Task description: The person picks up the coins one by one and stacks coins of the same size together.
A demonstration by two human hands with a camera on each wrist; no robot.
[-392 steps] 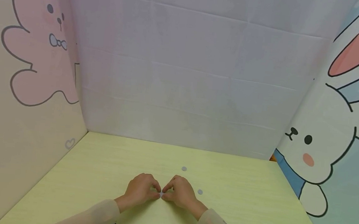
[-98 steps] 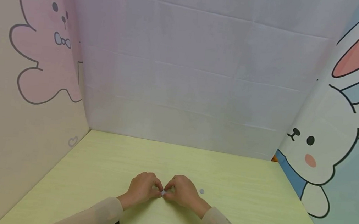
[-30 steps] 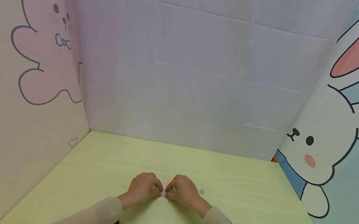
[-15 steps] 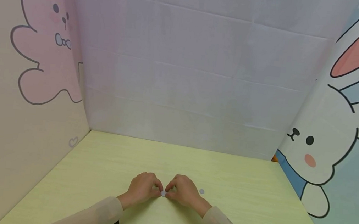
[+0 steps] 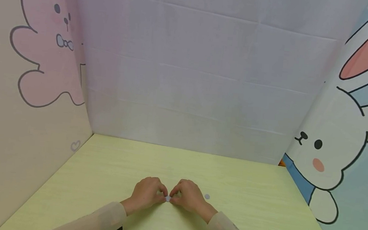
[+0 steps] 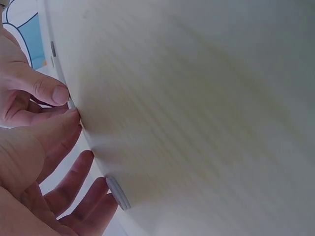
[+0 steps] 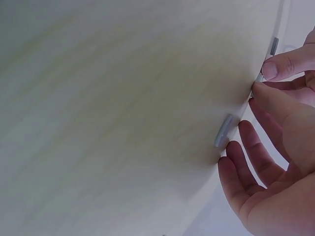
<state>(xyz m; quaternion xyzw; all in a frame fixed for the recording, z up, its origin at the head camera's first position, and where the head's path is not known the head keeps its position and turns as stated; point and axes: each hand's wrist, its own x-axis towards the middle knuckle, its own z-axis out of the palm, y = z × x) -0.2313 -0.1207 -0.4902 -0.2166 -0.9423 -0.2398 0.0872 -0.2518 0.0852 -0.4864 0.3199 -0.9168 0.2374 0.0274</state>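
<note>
In the head view, a small flat grey disc sits between the two hands, low at the table surface. My left hand pinches its left edge with thumb and forefinger; the right hand pinches the right edge. In the left wrist view, a layered grey disc or short stack stands beside the left hand's other fingers. A grey disc lies close to the right hand's lower fingers in the right wrist view. The fingertips hide part of the held disc.
Another grey disc lies on the pale yellow table, just right of the right hand. A white back wall and side panels with a pink cartoon animal and a white rabbit enclose the table.
A grey disc lying beyond the hands 13.1 s ago was gone from there by 3.3 s ago. The held disc shows more of its face than 3.3 s ago. Both hands stay nearly in place.
</note>
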